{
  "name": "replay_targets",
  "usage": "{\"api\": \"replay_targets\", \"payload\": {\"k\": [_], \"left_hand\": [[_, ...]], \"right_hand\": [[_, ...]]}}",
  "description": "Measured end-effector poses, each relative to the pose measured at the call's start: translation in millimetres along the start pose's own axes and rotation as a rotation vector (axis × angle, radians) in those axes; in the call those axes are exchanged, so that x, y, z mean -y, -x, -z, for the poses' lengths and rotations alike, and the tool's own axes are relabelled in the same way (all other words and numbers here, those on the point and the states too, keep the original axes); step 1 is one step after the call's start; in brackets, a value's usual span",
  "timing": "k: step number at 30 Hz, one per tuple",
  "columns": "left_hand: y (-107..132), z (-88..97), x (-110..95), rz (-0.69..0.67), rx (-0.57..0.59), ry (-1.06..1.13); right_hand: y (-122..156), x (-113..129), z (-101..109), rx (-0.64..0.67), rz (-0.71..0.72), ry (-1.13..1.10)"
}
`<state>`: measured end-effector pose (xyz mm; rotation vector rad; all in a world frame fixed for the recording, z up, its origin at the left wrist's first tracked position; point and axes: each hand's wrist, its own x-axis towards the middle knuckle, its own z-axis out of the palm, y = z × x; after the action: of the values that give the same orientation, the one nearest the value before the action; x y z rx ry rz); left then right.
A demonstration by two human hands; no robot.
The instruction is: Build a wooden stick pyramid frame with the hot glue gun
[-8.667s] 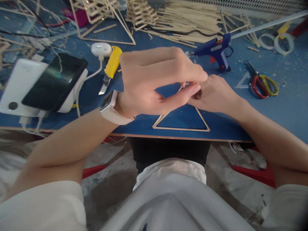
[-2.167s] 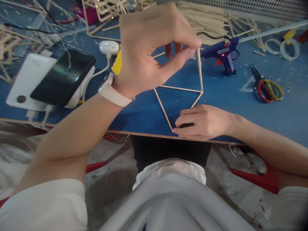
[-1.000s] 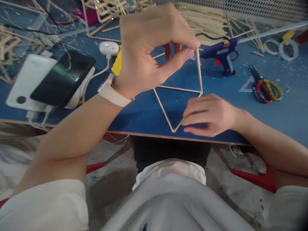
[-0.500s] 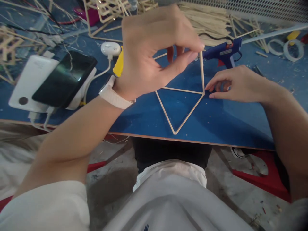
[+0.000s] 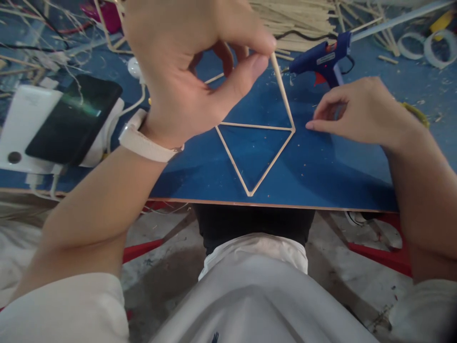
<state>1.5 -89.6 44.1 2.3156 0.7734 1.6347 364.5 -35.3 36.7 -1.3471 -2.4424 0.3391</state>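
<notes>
My left hand (image 5: 200, 62) pinches the upper end of a thin wooden stick (image 5: 283, 90) between thumb and forefinger. The stick leans up from the right corner of a triangle (image 5: 233, 160) of similar sticks on the blue table (image 5: 332, 176). Part of another stick (image 5: 215, 77) shows behind the left hand; how it joins the frame is hidden. To the right of that corner, apart from it, my right hand (image 5: 357, 112) hovers with fingers loosely curled, thumb apart, and nothing visible in them. Beyond it a blue glue gun (image 5: 323, 59) lies with its nozzle toward the left.
A black phone (image 5: 74, 121) and white power bank (image 5: 21, 128) with cables lie at left. Many loose sticks (image 5: 296, 21) are piled at the back. Tape rings (image 5: 441, 50) sit far right. The table's front edge (image 5: 271, 206) is close to my body.
The view has shifted. My left hand has moved up and left, tilting the stick leftward at its top. My right hand has drawn slightly away from the triangle's corner.
</notes>
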Motion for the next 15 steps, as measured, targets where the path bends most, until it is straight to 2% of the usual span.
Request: {"api": "replay_targets", "payload": {"k": [3,5,7,10,13,15], "left_hand": [[-3,-4.3,-7,0.019,-0.007,0.050],[-4,-7.8,-12,0.030,-0.013,0.081],[-5,-12.0,-16,0.039,-0.019,0.111],[-8,-17.7,-8,0.057,-0.025,0.145],[-15,-19.8,23,0.051,-0.066,0.145],[-20,-19.0,48,-0.070,-0.138,0.124]], "right_hand": [[2,-15,8,-0.168,-0.214,0.189],[0,-22,5,-0.322,-0.258,0.172],[-9,-25,-2,-0.389,-0.228,0.039],[-28,-29,-12,-0.281,-0.177,-0.064],[-40,-34,-12,-0.214,-0.194,-0.025],[-41,-40,-10,-0.227,-0.191,-0.056]]}}
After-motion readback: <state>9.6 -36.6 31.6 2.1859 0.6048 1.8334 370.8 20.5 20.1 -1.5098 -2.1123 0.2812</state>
